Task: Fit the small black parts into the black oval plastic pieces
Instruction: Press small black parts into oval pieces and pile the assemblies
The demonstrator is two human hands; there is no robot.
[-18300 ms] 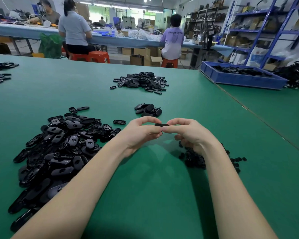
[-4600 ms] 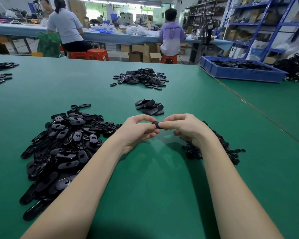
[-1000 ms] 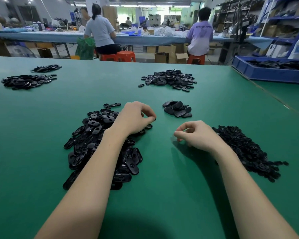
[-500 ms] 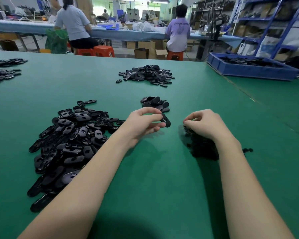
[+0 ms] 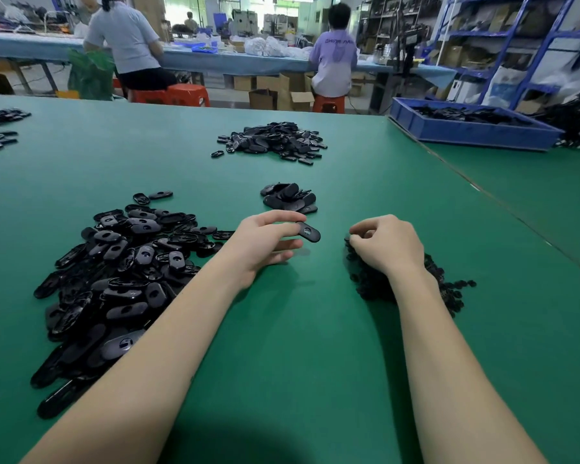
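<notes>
The black oval plastic piece (image 5: 308,231) sits pinched at the fingertips of the left hand (image 5: 263,244), jutting out past them toward the right hand and held clear of the green table (image 5: 315,346). It is flat, smooth and slightly glossy, with rounded ends and a small round opening near its middle; no marking on it can be read. The left hand grips it between thumb and forefinger, the other fingers loosely curled beneath, the bare forearm running back toward the body.

The right hand (image 5: 387,244) is curled knuckles-up, its fingertips down in the near edge of the heap of small black parts (image 5: 449,289), which spreads under and beyond its wrist. Whether it has one pinched, I cannot tell. These parts are tiny, dark and knobbly.

Outward of the left forearm lies a big loose pile of oval pieces (image 5: 114,279), some showing hollow undersides. Just beyond the left fingertips is a small stack of ovals (image 5: 290,197); farther ahead, a broader mound (image 5: 272,140). Beyond the right hand stands a blue plastic tray (image 5: 472,132). A seated person's purple shirt (image 5: 334,58) bears the letters "CHINA", the rest blurred.
</notes>
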